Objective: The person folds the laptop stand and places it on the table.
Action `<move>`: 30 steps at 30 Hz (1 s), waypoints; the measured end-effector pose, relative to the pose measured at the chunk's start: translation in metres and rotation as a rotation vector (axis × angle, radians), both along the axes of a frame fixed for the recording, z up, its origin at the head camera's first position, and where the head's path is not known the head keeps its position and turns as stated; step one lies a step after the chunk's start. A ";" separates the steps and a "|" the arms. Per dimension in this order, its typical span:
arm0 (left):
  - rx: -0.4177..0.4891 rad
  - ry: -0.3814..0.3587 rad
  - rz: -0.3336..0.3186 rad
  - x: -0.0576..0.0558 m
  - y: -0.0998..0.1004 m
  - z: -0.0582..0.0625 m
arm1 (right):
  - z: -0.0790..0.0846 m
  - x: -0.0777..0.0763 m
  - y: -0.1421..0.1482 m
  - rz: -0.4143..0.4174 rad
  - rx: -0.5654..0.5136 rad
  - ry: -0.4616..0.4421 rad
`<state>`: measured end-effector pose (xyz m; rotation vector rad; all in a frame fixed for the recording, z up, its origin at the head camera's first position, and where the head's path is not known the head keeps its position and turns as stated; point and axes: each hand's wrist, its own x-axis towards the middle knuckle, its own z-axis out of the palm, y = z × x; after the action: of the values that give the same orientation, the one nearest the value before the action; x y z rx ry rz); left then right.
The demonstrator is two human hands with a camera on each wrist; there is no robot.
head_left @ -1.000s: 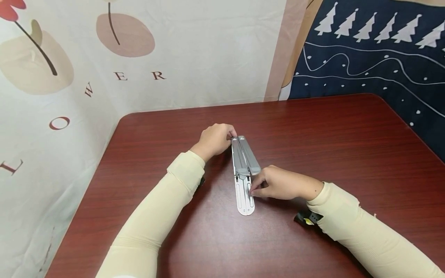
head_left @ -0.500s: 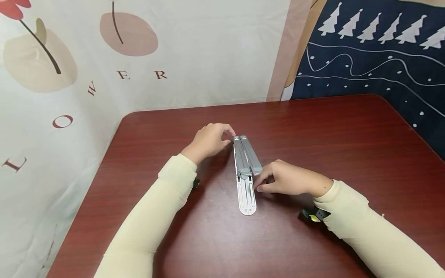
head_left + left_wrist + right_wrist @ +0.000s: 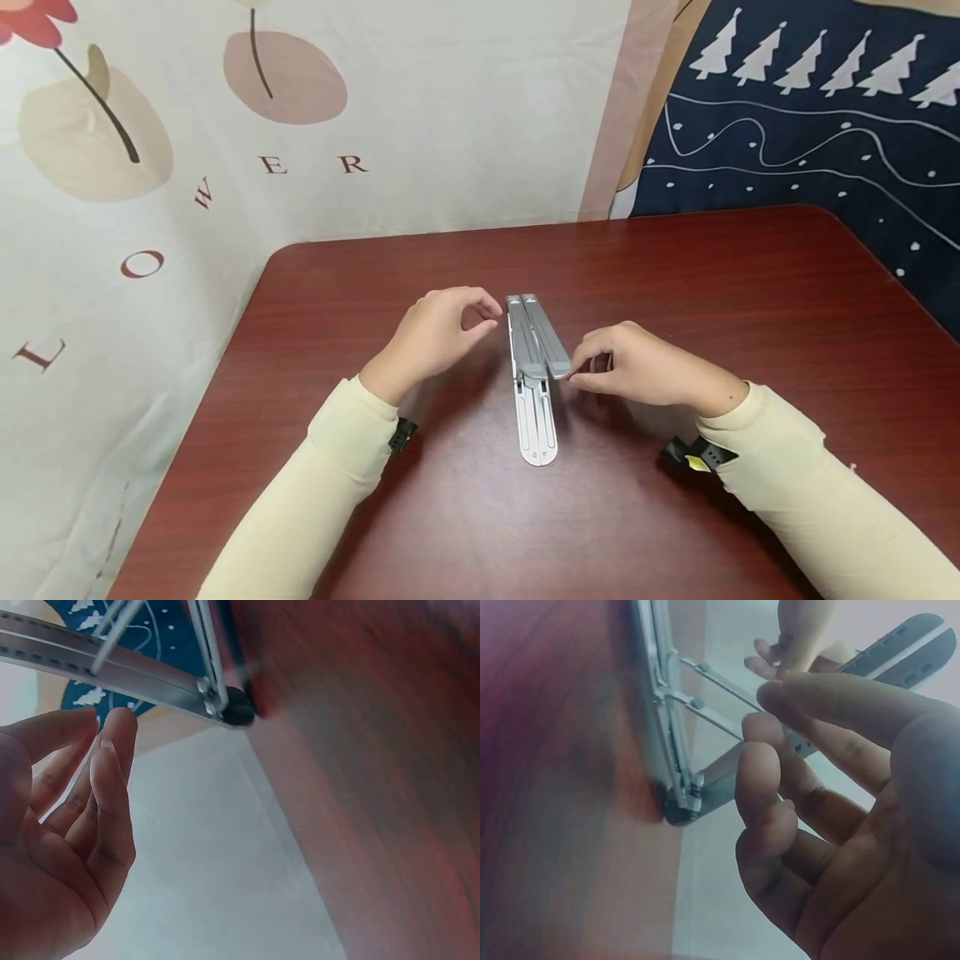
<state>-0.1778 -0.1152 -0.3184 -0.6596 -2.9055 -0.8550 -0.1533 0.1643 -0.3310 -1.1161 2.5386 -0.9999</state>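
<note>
A silver folding laptop stand [image 3: 527,342] lies lengthwise on the table, its two grey upper arms spread slightly apart above the flat base. My left hand [image 3: 431,335] hovers just left of the stand's far end, thumb and fingers loosely bent with nothing between them. In the left wrist view, a small gap separates those fingertips from the stand's rail [image 3: 150,675]. At the near tip of the right upper arm is my right hand [image 3: 641,367], fingers loosely bent. Thin metal struts [image 3: 705,709] show beyond it in the right wrist view; whether its fingertips touch the stand is unclear.
The stand rests on a reddish-brown wooden table [image 3: 675,283]. A pale cloth [image 3: 465,108] with flowers and letters hangs behind, and a navy cloth [image 3: 795,142] with white trees hangs at the back right. Dark wrist devices [image 3: 693,457] sit below the sleeves.
My left hand has left the stand's far end and drawn back toward me and to the left. My right hand has moved from the base up to the right arm's tip. The stand keeps its shape.
</note>
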 end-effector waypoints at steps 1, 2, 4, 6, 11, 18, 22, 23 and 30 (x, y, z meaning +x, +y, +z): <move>0.003 0.006 -0.006 0.003 0.000 0.000 | 0.001 0.001 0.000 -0.014 -0.004 0.002; 0.005 0.012 -0.014 0.006 0.001 0.000 | 0.002 0.001 0.001 -0.028 -0.011 0.005; 0.006 0.022 -0.028 0.011 0.001 0.000 | 0.003 0.003 0.002 -0.062 -0.027 0.011; 0.008 0.032 -0.044 0.015 0.002 0.000 | 0.005 0.004 0.003 -0.095 -0.043 0.027; 0.013 0.053 -0.053 0.022 0.003 0.004 | 0.008 0.006 0.002 -0.165 -0.075 0.070; 0.016 0.072 -0.080 0.031 0.005 0.010 | 0.015 0.008 0.000 -0.234 -0.133 0.163; 0.021 0.101 -0.096 0.033 0.007 0.010 | 0.017 0.007 0.000 -0.246 -0.164 0.203; 0.023 0.107 -0.099 0.033 0.007 0.009 | 0.017 0.007 0.000 -0.248 -0.168 0.205; 0.038 0.128 -0.108 0.034 0.009 0.007 | 0.014 0.007 -0.002 -0.247 -0.187 0.192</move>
<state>-0.1436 -0.1059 -0.3118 -0.8420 -2.7549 -0.8431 -0.1464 0.1621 -0.3168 -1.0033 2.8395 -1.2695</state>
